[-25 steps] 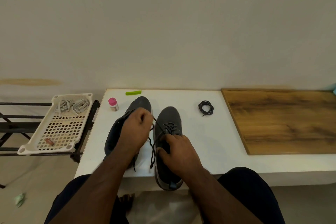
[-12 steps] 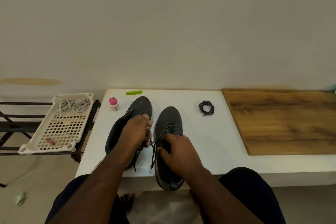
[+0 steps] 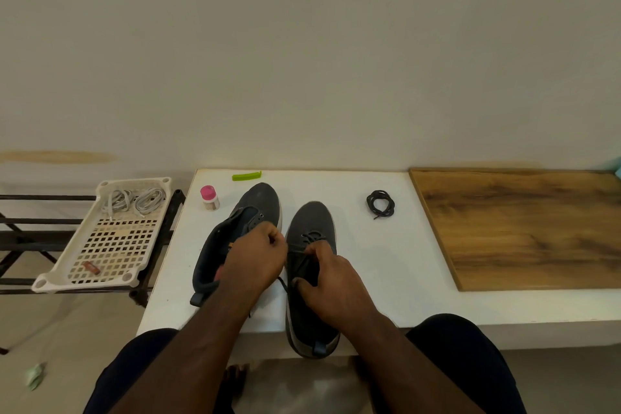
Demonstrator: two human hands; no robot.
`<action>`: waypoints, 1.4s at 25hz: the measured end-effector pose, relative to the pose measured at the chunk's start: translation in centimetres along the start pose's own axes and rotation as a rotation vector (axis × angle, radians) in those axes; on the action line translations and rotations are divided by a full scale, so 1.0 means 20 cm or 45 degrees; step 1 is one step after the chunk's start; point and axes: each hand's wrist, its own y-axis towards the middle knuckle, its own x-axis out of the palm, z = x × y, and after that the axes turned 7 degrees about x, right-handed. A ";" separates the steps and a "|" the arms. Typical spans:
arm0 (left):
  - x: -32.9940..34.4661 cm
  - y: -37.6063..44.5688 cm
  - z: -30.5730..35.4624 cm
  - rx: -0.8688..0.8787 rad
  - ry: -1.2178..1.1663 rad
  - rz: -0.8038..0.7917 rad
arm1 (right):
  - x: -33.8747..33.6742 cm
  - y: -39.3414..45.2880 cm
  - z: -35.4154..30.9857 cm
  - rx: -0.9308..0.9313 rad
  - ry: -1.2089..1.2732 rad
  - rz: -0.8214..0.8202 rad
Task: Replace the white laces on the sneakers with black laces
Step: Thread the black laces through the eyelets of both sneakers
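Two dark grey sneakers stand side by side on the white table point(image 3: 386, 262). The left sneaker point(image 3: 258, 202) has empty eyelets. The right sneaker point(image 3: 314, 218) carries a black lace point(image 3: 311, 239) through its front eyelets. My left hand point(image 3: 255, 259) pinches a strand of that lace over the gap between the shoes. My right hand point(image 3: 331, 279) grips the right sneaker's tongue and opening, thumb at its inner edge. A coiled spare black lace point(image 3: 380, 203) lies to the right. White laces point(image 3: 134, 200) lie in the white basket point(image 3: 64, 279).
A small pink-capped bottle point(image 3: 209, 198) and a green clip point(image 3: 247, 175) sit at the table's back left. A wooden board point(image 3: 524, 225) covers the right part. The basket rests on a black rack point(image 3: 20, 239) left of the table. My knees are under the front edge.
My left hand has moved down and right, from above the left sneaker toward the right sneaker, drawing the lace strand shorter. My right hand has stayed on the right sneaker.
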 end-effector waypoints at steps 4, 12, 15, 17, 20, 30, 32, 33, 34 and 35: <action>-0.02 -0.01 0.10 0.081 -0.791 0.263 | -0.02 -0.01 -0.01 0.072 0.049 -0.044; -0.05 -0.07 0.13 0.290 -0.790 -0.394 | -0.15 0.03 -0.10 0.472 1.213 -0.014; -0.04 -0.08 0.09 0.305 -0.459 -0.594 | -0.20 0.04 -0.10 0.443 1.561 -0.023; -0.05 -0.07 0.07 0.250 -0.338 -0.554 | -0.24 0.06 -0.08 0.368 1.728 0.104; -0.05 -0.04 0.09 0.077 -0.383 -0.212 | -0.21 0.06 -0.07 0.216 1.434 0.195; -0.11 -0.02 0.12 0.313 -0.657 -0.075 | -0.07 0.01 -0.09 0.064 0.756 -0.025; -0.13 -0.03 0.12 0.414 -0.409 -0.045 | -0.13 0.03 -0.08 0.265 1.163 -0.071; -0.13 -0.04 0.12 0.445 -0.308 -0.037 | -0.15 0.03 -0.08 0.304 1.325 -0.115; -0.13 -0.04 0.12 0.470 -0.217 -0.019 | -0.18 0.03 -0.07 0.308 1.444 -0.160; -0.12 -0.03 0.11 0.482 -0.136 0.006 | -0.20 0.03 -0.06 0.292 1.521 -0.202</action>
